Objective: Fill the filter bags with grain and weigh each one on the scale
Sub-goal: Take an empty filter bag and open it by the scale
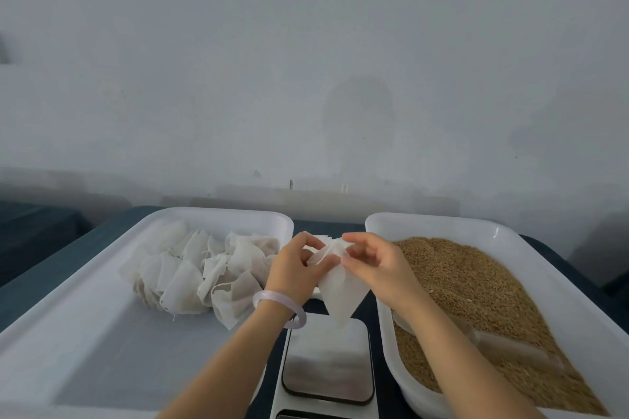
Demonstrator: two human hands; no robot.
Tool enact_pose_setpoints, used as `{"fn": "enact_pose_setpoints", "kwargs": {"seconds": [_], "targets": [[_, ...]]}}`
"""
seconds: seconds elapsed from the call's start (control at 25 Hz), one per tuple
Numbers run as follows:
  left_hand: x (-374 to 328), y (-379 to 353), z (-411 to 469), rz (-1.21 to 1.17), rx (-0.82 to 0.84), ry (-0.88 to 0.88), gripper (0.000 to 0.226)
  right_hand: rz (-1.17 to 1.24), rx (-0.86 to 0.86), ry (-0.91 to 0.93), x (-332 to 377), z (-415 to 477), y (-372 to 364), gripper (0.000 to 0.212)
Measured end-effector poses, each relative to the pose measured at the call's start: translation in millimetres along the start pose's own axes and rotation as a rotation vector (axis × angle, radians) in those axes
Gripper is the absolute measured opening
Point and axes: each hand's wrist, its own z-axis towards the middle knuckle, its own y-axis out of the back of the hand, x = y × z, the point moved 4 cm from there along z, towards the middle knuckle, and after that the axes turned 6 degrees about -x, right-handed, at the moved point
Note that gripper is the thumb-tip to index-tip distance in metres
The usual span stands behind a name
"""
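Both hands pinch the open top of an empty white filter bag [340,296], left hand [292,269] and right hand [377,265] drawing its mouth apart above the steel-topped scale [326,360]. On the dark tabletop [41,275], a white tray [136,350] at left holds a heap of bags [190,269]. The tray at right [442,219] holds grain [476,282] and a clear scoop [503,347].
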Motion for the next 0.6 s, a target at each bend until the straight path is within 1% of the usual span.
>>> {"fn": "enact_pose_setpoints", "kwargs": {"seconds": [0.04, 0.08, 0.16, 0.2, 0.24, 0.28, 0.32, 0.36, 0.4, 0.48, 0.56, 0.6], "targets": [[3, 0, -1, -0.076, 0.014, 0.053, 0.020, 0.021, -0.033, 0.007, -3, -2, -1, 0.024], [5, -1, -3, -0.204, 0.074, 0.139, 0.027, 0.035, -0.071, 0.009, -5, -4, -2, 0.023], [8, -10, -9, -0.475, 0.309, 0.294, 0.037, 0.091, -0.155, -0.006, -10, -3, -2, 0.021], [8, -15, -12, -0.524, 0.410, 0.305, 0.034, 0.131, -0.195, -0.025, -11, -2, -1, 0.020], [8, -18, -15, -0.501, 0.451, 0.297, 0.026, 0.161, -0.227, -0.043, -12, -1, 1, 0.019], [10, -20, -15, -0.417, 0.415, 0.299, 0.016, 0.171, -0.247, -0.057, -12, -1, 2, 0.020], [12, -19, -14, -0.302, 0.335, 0.305, 0.009, 0.157, -0.251, -0.062, -13, -1, 4, 0.021], [14, -17, -13, -0.171, 0.256, 0.288, 0.010, 0.119, -0.243, -0.052, -13, -3, 5, 0.022], [16, -16, -11, -0.049, 0.215, 0.243, 0.015, 0.063, -0.232, -0.019, -11, -5, 6, 0.024], [14, -16, -11, 0.105, 0.227, 0.134, 0.019, -0.079, -0.242, 0.138, -3, -12, 11, 0.027], [12, -19, -12, 0.165, 0.256, 0.079, 0.021, -0.231, -0.245, 0.348, 6, -18, 14, 0.025], [12, -21, -12, 0.182, 0.272, 0.063, 0.023, -0.300, -0.224, 0.409, 7, -19, 13, 0.023]]}}
